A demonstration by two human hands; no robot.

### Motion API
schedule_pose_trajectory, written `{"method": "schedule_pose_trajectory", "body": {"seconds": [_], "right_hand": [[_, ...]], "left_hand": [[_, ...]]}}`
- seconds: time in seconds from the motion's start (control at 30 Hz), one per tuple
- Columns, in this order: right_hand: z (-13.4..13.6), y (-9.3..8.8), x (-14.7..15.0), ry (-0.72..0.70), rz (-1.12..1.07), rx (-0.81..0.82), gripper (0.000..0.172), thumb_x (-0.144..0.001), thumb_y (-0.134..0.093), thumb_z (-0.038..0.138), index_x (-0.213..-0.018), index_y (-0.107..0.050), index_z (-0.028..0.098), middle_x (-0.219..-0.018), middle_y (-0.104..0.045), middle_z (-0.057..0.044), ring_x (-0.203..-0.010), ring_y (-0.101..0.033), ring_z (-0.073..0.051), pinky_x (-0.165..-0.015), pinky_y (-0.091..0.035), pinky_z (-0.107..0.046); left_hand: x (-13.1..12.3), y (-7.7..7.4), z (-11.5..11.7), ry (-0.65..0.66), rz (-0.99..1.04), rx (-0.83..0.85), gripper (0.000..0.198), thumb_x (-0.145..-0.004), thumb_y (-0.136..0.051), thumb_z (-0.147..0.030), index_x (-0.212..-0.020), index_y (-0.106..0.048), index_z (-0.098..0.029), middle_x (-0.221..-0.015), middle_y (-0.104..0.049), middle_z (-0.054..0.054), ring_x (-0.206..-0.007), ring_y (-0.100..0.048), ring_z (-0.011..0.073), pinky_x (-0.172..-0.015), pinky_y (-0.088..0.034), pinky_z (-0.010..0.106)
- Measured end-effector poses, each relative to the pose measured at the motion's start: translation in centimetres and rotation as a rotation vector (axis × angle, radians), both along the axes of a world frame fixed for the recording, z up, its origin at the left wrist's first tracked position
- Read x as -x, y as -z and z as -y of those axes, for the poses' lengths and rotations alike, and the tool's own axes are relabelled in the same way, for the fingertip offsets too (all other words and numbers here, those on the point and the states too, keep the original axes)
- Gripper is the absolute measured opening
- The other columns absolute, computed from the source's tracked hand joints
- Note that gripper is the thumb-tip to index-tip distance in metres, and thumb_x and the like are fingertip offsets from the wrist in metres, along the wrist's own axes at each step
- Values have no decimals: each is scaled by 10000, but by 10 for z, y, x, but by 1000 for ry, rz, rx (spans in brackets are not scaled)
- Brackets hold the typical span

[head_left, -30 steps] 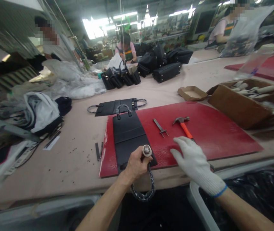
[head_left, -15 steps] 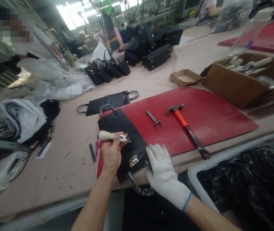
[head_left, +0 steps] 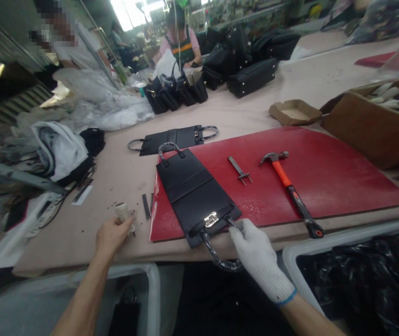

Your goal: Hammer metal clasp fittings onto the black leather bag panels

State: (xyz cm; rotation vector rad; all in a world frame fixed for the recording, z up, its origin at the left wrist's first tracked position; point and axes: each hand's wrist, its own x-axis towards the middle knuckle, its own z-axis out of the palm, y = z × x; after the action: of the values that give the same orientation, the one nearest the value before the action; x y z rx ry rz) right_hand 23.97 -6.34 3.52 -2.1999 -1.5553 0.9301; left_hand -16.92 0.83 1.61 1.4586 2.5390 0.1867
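My left hand (head_left: 113, 235), bare, is closed round a white-wrapped tool (head_left: 122, 212) over the beige table, left of the red board. A black bag panel (head_left: 194, 186) with two plastic-wrapped handles and a metal clasp (head_left: 211, 219) lies across the board's left end. My right hand (head_left: 255, 249), in a white glove, has its fingers closed on the near handle (head_left: 220, 261) at its right end. A metal punch tool (head_left: 239, 170) and a claw hammer (head_left: 292, 193) with an orange and black grip rest on the red board (head_left: 342, 177).
Another black panel (head_left: 171, 140) lies behind. Cardboard boxes (head_left: 370, 126) stand at the right, black bags (head_left: 251, 77) at the back. White bins (head_left: 153, 298) sit below the table's front edge. Two people (head_left: 181, 46) are across the table.
My left hand has moved left off the panel with the white-wrapped tool. My right hand has gone from lying flat at the panel's edge to closing on the handle. The view has shifted left.
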Motion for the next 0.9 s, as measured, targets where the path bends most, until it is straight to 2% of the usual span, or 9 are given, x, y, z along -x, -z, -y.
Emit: {"method": "schedule_pose_trajectory", "body": {"seconds": [0.07,0.13,0.23,0.37,0.47,0.57,0.63,0.73,0.9], "right_hand": [[-3,3,-2,82,-106,-45,280,-992,-442,423,-919,-614,214,-850,-713,-60,-848,-680,-241,-694,-420,-301],[-2,7,-2,146,-196,-77,311,-962,-456,466,-939,-638,214,-851,-717,-58,-859,-683,-253,-709,-454,-317],[1,14,3,226,-261,-102,357,-931,-472,510,-975,-650,204,-863,-727,-72,-861,-695,-270,-725,-496,-343],[5,14,10,253,-207,-130,375,-947,-460,511,-1026,-637,190,-886,-742,-106,-851,-715,-275,-706,-515,-348],[2,4,6,33,100,-74,361,-1001,-421,484,-1017,-644,202,-818,-730,-95,-754,-713,-273,-625,-458,-333],[-8,-8,-5,-188,439,-107,348,-1032,-443,468,-1003,-661,199,-874,-711,-96,-753,-693,-269,-601,-404,-324],[-19,-15,-13,-284,545,-239,308,-1022,-509,433,-1114,-669,186,-989,-692,-106,-840,-678,-273,-646,-427,-331],[-39,-20,-14,-565,543,-398,308,-971,-626,329,-1251,-653,205,-1168,-651,-105,-983,-627,-272,-779,-462,-343],[-64,-27,-1,-901,627,-334,136,-961,-567,164,-997,-696,192,-1016,-642,-104,-903,-604,-277,-715,-444,-350]], "left_hand": [[-3,-3,3,-3,-80,131,401,-838,-532,-549,-741,-670,-185,-784,-713,174,-884,-693,417,-721,-498,432],[-14,-4,6,12,-170,127,442,-895,-464,-523,-854,-698,-151,-924,-721,217,-940,-682,424,-764,-500,454],[-44,-3,14,111,-260,-85,435,-953,-427,-443,-1019,-692,-103,-1083,-690,242,-1027,-657,399,-853,-501,465],[-106,1,28,421,8,-425,266,-1000,-461,-307,-1000,-672,-145,-1034,-697,145,-984,-652,282,-906,-499,383],[-155,1,33,688,186,-478,162,-1014,-531,-257,-982,-669,-176,-1018,-692,92,-978,-634,240,-903,-494,351],[-189,-3,28,812,159,-381,86,-975,-645,-263,-988,-676,-184,-1046,-674,83,-997,-609,258,-867,-491,370],[-200,-8,22,862,81,-283,107,-962,-672,-282,-952,-677,-176,-1028,-657,89,-985,-596,279,-827,-491,388],[-204,-16,15,1031,-46,-175,100,-982,-588,-182,-915,-658,-158,-979,-637,98,-930,-592,281,-772,-491,389],[-213,-40,22,1190,-288,-137,165,-926,-496,-35,-971,-640,-101,-922,-611,137,-841,-605,283,-662,-493,364]]}}
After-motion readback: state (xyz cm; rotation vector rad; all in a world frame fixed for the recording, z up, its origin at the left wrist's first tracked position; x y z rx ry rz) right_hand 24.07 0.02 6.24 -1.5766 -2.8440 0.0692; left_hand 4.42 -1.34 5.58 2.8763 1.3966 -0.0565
